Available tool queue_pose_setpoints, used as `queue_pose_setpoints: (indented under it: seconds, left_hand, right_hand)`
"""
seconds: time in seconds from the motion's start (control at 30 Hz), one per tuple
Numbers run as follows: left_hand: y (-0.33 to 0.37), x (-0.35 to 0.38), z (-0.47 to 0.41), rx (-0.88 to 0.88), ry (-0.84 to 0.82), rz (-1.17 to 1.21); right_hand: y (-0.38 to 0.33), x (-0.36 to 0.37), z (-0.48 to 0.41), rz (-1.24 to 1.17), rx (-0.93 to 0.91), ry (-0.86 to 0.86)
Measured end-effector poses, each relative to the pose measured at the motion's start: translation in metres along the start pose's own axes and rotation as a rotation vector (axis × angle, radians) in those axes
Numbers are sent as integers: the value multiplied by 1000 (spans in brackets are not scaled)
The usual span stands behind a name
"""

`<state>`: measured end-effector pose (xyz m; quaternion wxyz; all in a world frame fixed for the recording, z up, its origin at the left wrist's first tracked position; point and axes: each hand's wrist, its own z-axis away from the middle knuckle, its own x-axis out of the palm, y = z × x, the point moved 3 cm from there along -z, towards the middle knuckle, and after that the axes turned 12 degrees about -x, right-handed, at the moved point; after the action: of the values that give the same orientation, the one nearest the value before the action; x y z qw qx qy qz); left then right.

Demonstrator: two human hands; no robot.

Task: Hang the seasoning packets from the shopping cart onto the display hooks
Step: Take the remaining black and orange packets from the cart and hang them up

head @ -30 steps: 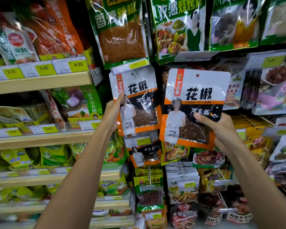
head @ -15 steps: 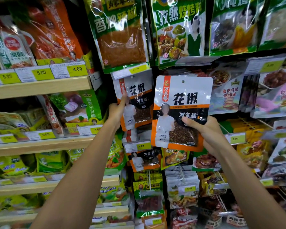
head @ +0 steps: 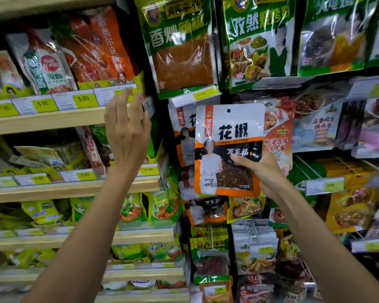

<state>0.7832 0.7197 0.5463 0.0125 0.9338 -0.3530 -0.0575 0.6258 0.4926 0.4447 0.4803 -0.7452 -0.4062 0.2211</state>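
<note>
My right hand (head: 263, 171) grips a white, orange and black peppercorn seasoning packet (head: 228, 149) by its lower right side, thumb on the front. The packet is upright, its hang hole at the top, in front of the hook display. Just behind it to the left hangs a matching packet (head: 183, 132), partly covered by the held one. My left hand (head: 127, 130) is raised to the left of both packets, fingers straight and spread, holding nothing, in front of the wooden shelf edge (head: 48, 122).
Green seasoning bags (head: 179, 44) hang on the row above, with yellow price tags (head: 202, 94) below them. More packets hang below and to the right (head: 311, 127). Wooden shelves (head: 53, 191) stocked with sauce packs stand at the left.
My left hand has let go of the hanging packet and moved up and left, open. My right hand has brought the held packet left, overlapping the hanging one.
</note>
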Motion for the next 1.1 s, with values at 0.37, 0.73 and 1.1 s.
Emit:
queue_pose_setpoints:
  seconds: [0.37, 0.73, 1.1]
  left_hand:
    - [-28, 27, 2, 51, -83, -11]
    - [-41, 24, 5, 19, -41, -26]
    - [-39, 23, 4, 5, -47, 8]
  right_hand:
    - [5, 12, -20, 14, 0, -154]
    - [2, 38, -50, 26, -16, -149]
    - [10, 49, -60, 37, 20, -129]
